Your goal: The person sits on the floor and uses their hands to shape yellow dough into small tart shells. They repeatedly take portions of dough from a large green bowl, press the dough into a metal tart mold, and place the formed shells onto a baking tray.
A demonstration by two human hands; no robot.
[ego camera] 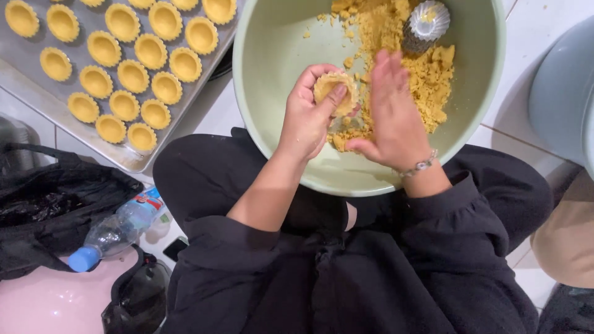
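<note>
Inside the bowl point(272, 124), left hand point(306, 117) grips a tart shell point(334, 89); right hand point(393, 114) seemingly open beside it.

The bowl point(272, 55) rests on the person's lap, with crumbly dough point(421, 74) heaped in its right half and a tart mould point(427, 25) on top. Left of the bowl lies a tray point(37, 86) filled with tart shells point(133, 75). A bottle point(117, 230) lies below the tray's near corner.

I note: left hand point(307, 117) pinches a yellow fluted dough tart shell point(335, 89) over the pale green round bowl point(272, 55) of crumbly dough; right hand point(393, 114) flat beside it. Metal tray point(204, 71) of shells left.
</note>
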